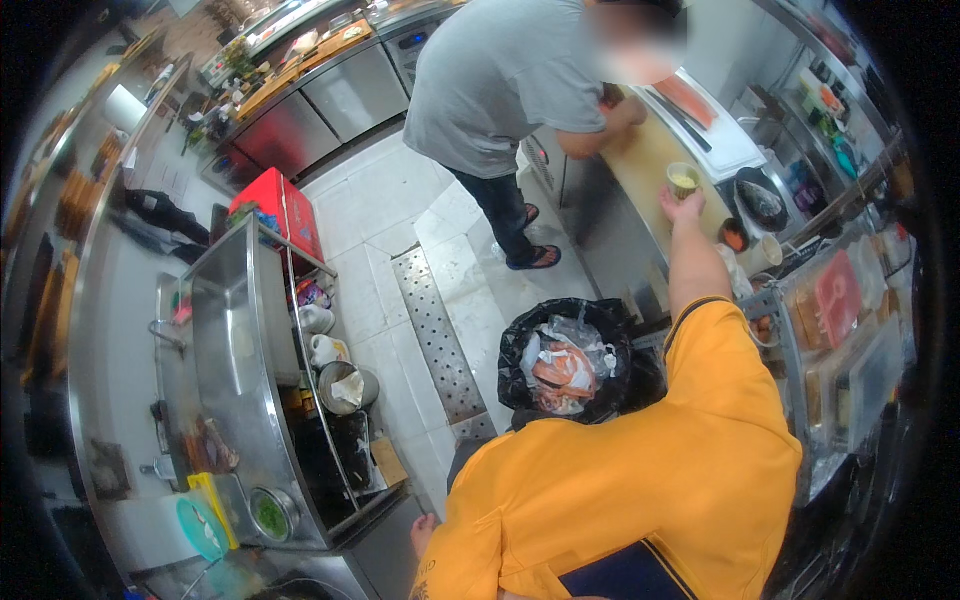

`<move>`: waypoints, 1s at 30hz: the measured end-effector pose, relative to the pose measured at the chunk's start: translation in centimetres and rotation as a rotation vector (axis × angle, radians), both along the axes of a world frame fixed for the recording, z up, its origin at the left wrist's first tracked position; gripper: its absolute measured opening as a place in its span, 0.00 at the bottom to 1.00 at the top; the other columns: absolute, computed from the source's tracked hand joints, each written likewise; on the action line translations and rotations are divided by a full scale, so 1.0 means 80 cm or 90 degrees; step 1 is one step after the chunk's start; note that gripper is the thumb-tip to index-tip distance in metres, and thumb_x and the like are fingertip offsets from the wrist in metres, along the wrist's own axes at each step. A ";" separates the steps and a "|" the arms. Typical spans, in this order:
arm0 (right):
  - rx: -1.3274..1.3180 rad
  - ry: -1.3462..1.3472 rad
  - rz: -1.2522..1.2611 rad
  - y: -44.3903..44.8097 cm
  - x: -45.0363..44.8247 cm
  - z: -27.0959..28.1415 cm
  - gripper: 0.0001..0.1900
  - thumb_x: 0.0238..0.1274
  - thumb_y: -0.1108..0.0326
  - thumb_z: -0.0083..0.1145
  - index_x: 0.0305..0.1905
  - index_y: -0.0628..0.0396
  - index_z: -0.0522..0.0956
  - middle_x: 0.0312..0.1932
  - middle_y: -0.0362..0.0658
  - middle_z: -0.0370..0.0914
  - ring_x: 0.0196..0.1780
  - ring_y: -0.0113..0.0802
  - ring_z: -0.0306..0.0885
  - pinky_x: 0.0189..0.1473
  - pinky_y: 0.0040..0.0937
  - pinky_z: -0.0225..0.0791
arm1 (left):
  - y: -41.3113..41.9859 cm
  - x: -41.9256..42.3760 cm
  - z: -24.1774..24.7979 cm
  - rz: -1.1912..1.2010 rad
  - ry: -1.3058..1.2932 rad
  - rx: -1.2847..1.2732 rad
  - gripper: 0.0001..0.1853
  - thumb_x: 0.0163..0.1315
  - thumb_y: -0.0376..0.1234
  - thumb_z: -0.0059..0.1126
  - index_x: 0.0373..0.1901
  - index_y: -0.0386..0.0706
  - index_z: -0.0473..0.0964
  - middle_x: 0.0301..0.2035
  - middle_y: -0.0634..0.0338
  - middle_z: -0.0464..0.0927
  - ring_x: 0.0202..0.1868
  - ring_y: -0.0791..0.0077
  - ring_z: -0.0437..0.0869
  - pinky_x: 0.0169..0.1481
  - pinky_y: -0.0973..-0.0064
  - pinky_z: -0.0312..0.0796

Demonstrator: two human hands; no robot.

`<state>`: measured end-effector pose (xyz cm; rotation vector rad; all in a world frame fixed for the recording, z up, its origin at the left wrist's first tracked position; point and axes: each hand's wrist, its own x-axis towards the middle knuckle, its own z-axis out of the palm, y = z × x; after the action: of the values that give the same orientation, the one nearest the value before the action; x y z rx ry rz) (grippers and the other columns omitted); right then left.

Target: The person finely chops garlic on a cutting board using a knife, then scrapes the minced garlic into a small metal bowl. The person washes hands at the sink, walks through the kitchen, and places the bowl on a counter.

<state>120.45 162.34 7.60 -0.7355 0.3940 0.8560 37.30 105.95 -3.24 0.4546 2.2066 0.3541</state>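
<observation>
My right hand [684, 206] is stretched out over a long yellowish cutting board [637, 161]. Its fingers hold a small cup [683, 180] with pale yellow, finely cut food inside. Beside it a small dark bowl [733, 235] holds orange food. A white board [731, 146] carries a salmon fillet [686, 97] and a long knife [690, 127]. My left hand [423, 534] shows only in part, low beside my orange sleeve; its fingers are mostly hidden, and whether it holds anything cannot be told.
A person in a grey shirt [495, 90] leans over the board's far end. A black-lined bin [517, 360] with scraps stands below. Left are a steel sink unit [262, 330], a red box [289, 210] and a metal pot [367, 390]. Plastic containers [862, 375] fill the right rack.
</observation>
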 end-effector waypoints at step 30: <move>0.874 -0.147 0.947 -0.114 -0.531 0.295 0.55 0.56 0.41 0.75 0.80 0.54 0.56 0.74 0.69 0.63 0.60 0.61 0.78 0.53 0.49 0.79 | -0.137 0.000 -0.019 0.268 -0.125 0.105 0.14 0.70 0.40 0.70 0.51 0.44 0.81 0.39 0.63 0.84 0.35 0.73 0.85 0.34 0.72 0.77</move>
<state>77.98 153.19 31.22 0.3503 -1.0845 2.0197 37.30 94.99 -4.74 0.0311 2.0766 0.7750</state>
